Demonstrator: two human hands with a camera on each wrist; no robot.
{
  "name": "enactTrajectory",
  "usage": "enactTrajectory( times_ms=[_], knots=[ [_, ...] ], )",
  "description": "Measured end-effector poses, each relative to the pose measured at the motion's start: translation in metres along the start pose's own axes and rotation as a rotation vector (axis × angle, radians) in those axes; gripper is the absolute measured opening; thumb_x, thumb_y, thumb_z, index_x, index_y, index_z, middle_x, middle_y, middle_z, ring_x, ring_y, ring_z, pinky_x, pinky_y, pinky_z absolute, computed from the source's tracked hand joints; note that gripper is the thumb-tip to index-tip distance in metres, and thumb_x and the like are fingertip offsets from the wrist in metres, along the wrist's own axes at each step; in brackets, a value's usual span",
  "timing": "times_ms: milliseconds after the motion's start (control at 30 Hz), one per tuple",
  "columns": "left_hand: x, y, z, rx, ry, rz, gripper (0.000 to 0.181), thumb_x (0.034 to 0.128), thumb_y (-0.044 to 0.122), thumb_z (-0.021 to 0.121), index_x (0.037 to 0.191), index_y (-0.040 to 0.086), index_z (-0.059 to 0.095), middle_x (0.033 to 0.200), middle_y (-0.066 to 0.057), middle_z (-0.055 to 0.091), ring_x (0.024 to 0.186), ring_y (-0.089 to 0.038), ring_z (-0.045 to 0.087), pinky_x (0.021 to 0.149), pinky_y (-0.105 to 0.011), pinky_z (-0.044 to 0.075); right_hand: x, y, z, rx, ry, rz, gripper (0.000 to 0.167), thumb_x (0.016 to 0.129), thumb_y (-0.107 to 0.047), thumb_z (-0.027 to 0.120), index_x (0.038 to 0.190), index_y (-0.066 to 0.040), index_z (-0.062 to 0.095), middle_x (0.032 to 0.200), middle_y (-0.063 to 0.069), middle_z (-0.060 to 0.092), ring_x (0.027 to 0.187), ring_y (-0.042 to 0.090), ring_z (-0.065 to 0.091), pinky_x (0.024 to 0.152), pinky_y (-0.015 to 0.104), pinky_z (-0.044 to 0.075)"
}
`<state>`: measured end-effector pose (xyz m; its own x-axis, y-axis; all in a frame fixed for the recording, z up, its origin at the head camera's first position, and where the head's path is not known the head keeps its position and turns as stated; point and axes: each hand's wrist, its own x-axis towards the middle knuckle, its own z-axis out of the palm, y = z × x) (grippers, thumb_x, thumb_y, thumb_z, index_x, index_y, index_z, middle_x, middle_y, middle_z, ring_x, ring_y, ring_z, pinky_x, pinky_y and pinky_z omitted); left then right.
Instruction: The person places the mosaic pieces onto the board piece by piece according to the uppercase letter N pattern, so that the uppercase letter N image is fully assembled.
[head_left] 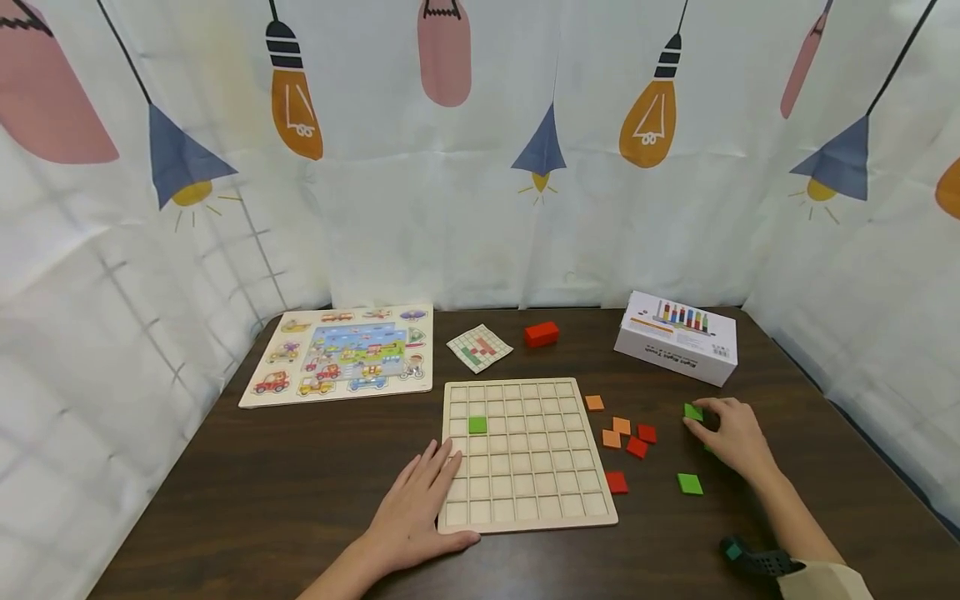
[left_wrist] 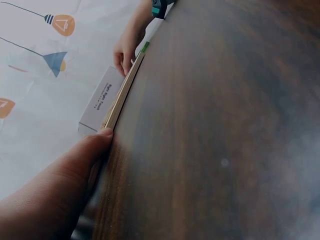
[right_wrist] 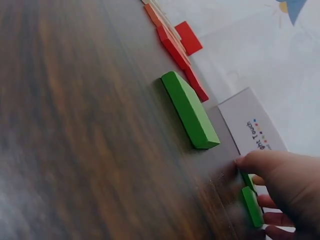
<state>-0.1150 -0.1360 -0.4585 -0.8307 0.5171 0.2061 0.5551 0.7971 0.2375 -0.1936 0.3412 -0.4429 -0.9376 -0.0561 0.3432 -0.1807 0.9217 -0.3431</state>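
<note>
A wooden grid board (head_left: 530,527) lies at the middle of the table, with one green tile (head_left: 477,425) in a cell toward its upper left. My left hand (head_left: 416,508) rests at the board's lower left corner, fingers straight along the left side and thumb (left_wrist: 102,135) at the near edge. To the right, my right hand (head_left: 731,433) pinches a green square tile (head_left: 693,412) between thumb and fingers, at the tabletop. Another green tile (right_wrist: 252,206) lies under that hand, mostly hidden in the head view. A further green tile (head_left: 690,484) lies nearer.
Orange tiles (head_left: 611,438) and red tiles (head_left: 637,447) lie scattered right of the board. Behind stand a white box (head_left: 675,342) and a red block (head_left: 542,334), beside a patterned card (head_left: 480,347). A picture puzzle (head_left: 345,354) lies at the back left.
</note>
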Motion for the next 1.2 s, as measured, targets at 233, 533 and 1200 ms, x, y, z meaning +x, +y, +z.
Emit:
enactTrajectory(
  times_ms=[233, 533, 1200],
  knots=[
    [-0.003, 0.000, -0.001, -0.005, -0.010, -0.013, 0.098, 0.0756, 0.077, 0.040, 0.144, 0.008, 0.030, 0.150, -0.011, 0.021, 0.138, -0.027, 0.013, 0.106, -0.045, 0.016, -0.001, -0.003, 0.006, -0.025, 0.040, 0.033, 0.033, 0.080, -0.024, 0.069, 0.099, 0.003, 0.065, 0.097, 0.027, 0.057, 0.089, 0.041, 0.047, 0.073, 0.056, 0.037],
    [-0.004, 0.000, 0.000, 0.006, 0.036, 0.005, 0.097, 0.0754, 0.076, 0.042, 0.142, 0.007, 0.033, 0.148, -0.012, 0.025, 0.136, -0.030, 0.018, 0.104, -0.047, 0.019, -0.001, -0.005, 0.010, -0.016, 0.076, 0.007, 0.028, 0.080, -0.014, 0.068, 0.097, 0.007, 0.065, 0.096, 0.029, 0.057, 0.090, 0.044, 0.048, 0.074, 0.057, 0.037],
    [0.000, -0.001, 0.002, 0.023, 0.002, 0.005, 0.099, 0.0756, 0.077, 0.040, 0.144, 0.006, 0.030, 0.149, -0.016, 0.019, 0.138, -0.028, 0.013, 0.106, -0.047, 0.018, 0.006, -0.045, 0.015, 0.027, 0.116, -0.137, 0.024, 0.077, -0.013, 0.071, 0.095, 0.002, 0.067, 0.092, 0.019, 0.061, 0.087, 0.034, 0.049, 0.074, 0.050, 0.040]
  ],
)
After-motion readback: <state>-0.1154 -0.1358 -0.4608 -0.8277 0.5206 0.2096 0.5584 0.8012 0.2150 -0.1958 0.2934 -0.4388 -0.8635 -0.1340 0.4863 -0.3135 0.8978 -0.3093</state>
